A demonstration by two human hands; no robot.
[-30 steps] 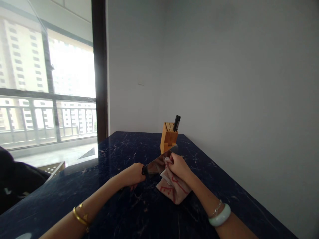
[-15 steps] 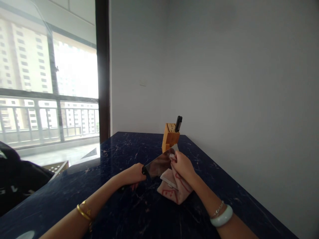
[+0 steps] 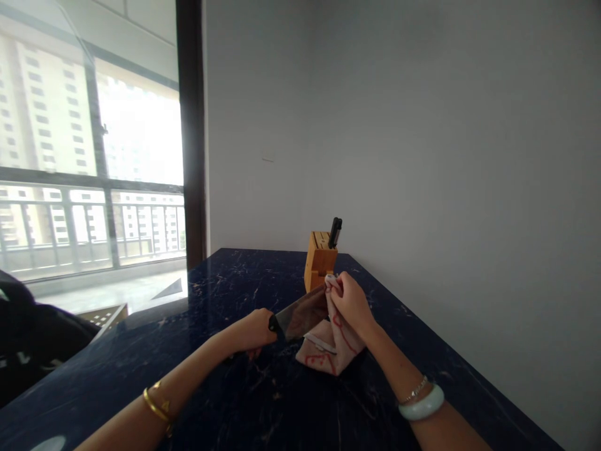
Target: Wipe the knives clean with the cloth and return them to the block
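Observation:
A broad-bladed kitchen knife, a cleaver by its shape (image 3: pixel 303 315), points up and to the right above the table. My left hand (image 3: pixel 257 330) is closed around its dark handle, most of which the fingers hide. Pinched in my right hand (image 3: pixel 348 303) is a pale pink cloth (image 3: pixel 345 351) with red markings. A bunched end of the cloth meets the blade's far tip, and the rest hangs in folds below, partly behind the blade's lower edge. Just beyond the tip stands a wooden knife block (image 3: pixel 322 260).
Black-handled tools (image 3: pixel 335 232) stick up from the block's right side. The dark blue marbled table (image 3: pixel 253 275) runs back to a grey wall (image 3: pixel 422 156). At the left are a black bag-like object (image 3: pixel 37 338) and a large window (image 3: pixel 136 138).
My right hand has slid the bunched cloth outward to the blade's far tip and slightly past it. The left hand keeps its hold on the handle, nearly still.

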